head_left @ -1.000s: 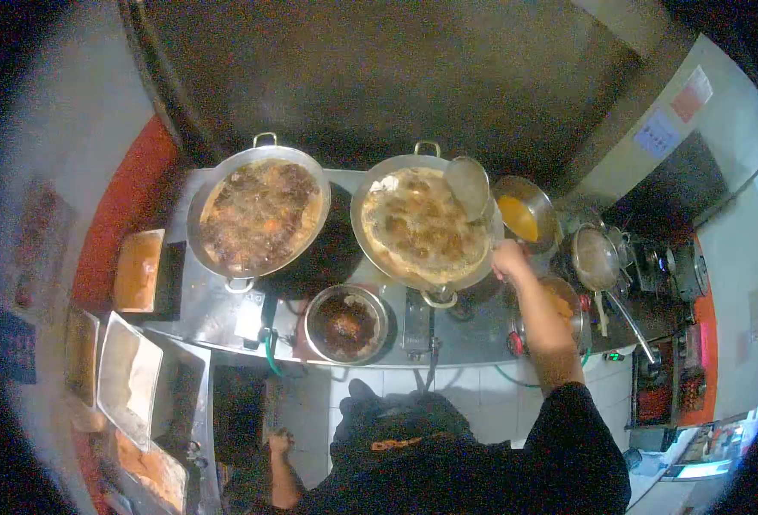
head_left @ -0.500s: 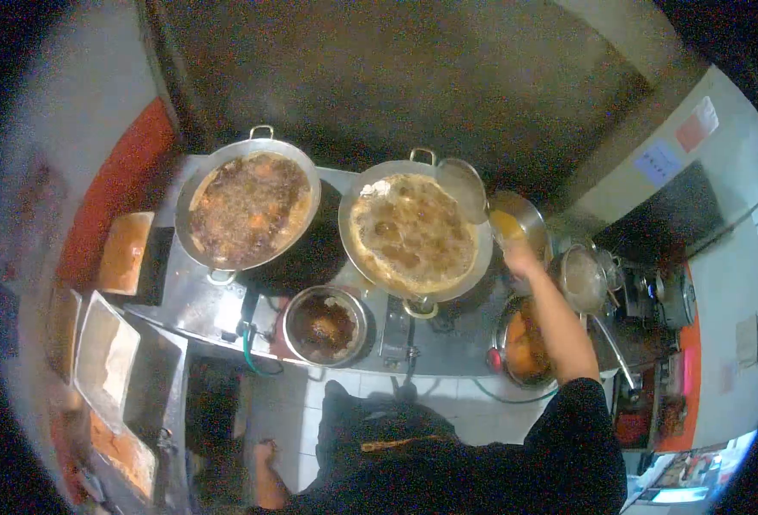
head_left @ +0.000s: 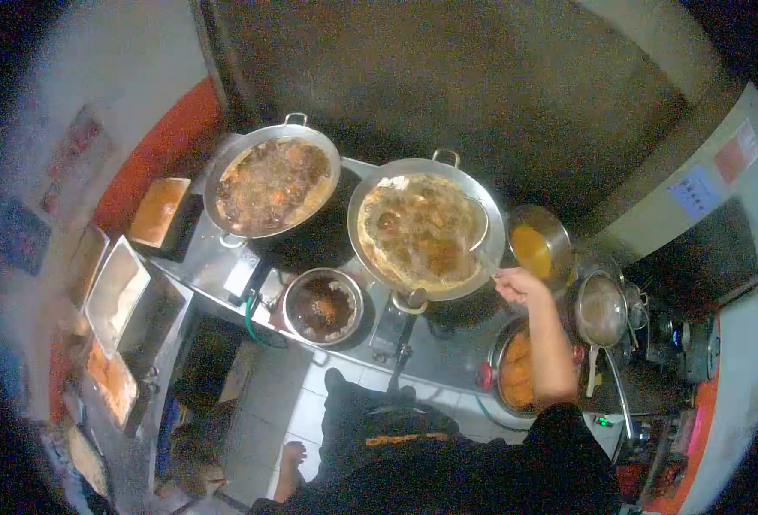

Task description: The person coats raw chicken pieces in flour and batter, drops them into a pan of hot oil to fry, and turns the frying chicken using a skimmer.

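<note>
My right hand (head_left: 520, 286) is closed around the handle of a round skimmer (head_left: 485, 230). The skimmer's head dips into bubbling oil at the right side of the middle wok (head_left: 364, 270); only part of its rim shows. Brown pieces float in that oil, with pale foam along the edge. Low in the view, my left hand (head_left: 293, 453) hangs beside my body, fingers loosely apart and holding nothing.
A second wok (head_left: 211, 206) of frying food stands at left. A pot of dark liquid (head_left: 289, 322) sits in front. At right are a bowl with yellow liquid (head_left: 559, 227), a pot of orange-brown food (head_left: 517, 369) and a strainer (head_left: 602, 309). Metal trays (head_left: 169, 313) stand far left.
The skimmer has gone from above the wok's right rim down into the oil, my right hand moving with it. My left hand still hangs low. The camera view has shifted and tilted.
</note>
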### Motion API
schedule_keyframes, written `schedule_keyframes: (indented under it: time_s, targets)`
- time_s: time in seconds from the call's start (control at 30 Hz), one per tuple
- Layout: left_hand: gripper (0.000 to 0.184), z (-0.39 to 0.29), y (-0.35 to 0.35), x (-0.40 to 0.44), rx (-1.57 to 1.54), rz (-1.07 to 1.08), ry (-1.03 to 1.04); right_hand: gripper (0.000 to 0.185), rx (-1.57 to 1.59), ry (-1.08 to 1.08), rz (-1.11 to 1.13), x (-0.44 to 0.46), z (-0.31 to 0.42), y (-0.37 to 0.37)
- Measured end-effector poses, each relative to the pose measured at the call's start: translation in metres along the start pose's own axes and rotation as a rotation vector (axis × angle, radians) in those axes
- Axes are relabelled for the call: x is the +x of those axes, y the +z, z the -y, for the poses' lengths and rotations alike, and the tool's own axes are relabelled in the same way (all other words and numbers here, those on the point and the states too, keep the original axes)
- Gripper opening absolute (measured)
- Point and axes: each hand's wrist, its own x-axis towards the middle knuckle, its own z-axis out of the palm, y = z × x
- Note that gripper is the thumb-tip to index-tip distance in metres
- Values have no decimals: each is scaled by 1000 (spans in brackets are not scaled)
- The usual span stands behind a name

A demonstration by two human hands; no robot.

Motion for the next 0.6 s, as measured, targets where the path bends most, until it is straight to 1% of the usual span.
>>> schedule_keyframes:
  time_s: [0.03,0.07,0.1,0.13,0.17,0.2,0.27,0.3,0.33,0.37,0.4,0.43,0.47,0.5,0.53,0.6]
  targets:
    - [26,-2,8,-4,291,14,280,3,1,-1,7,7,-8,-8]
    - [26,-2,14,-8,582,32,558,3,103,-37,45,17,-19,-17]
    - [26,-5,17,-7,586,29,556,4,207,-75,81,26,-29,-25]
    - [26,-10,19,-2,234,-57,198,4,210,-77,84,20,-27,-25]
    - [25,-6,19,5,-122,-137,-158,5,129,-71,23,2,-19,-19]
    - [25,-4,14,15,-121,-138,-158,6,49,-65,-40,-8,-14,-16]
    - [23,8,-3,37,-125,-146,-393,7,6,-69,-53,-12,-15,-21]
    - [23,9,-9,39,-125,-143,-394,8,-38,-75,-66,-14,-14,-23]
    - [24,4,-18,42,-90,-146,-338,9,-221,-110,-130,-23,-7,-20]
    - [25,-4,-27,44,-55,-148,-281,9,-222,-109,-134,-27,-5,-17]
    - [25,-17,-29,41,-202,-223,-303,9,-354,-162,-235,-31,-3,-14]
    - [25,-30,-27,42,-204,-217,-304,9,-487,-214,-337,-36,0,-11]
    - [26,-38,-25,44,-114,-308,-312,11,-606,-267,-393,-54,12,3]
    - [26,-45,-24,47,-24,-398,-319,11,-611,-265,-398,-46,5,-4]
    - [26,-55,-26,47,-26,-391,-319,11,-713,-452,-470,-31,-7,-16]
    - [26,-77,-32,45,-9,-386,-267,12,-819,-637,-543,-35,-8,-13]
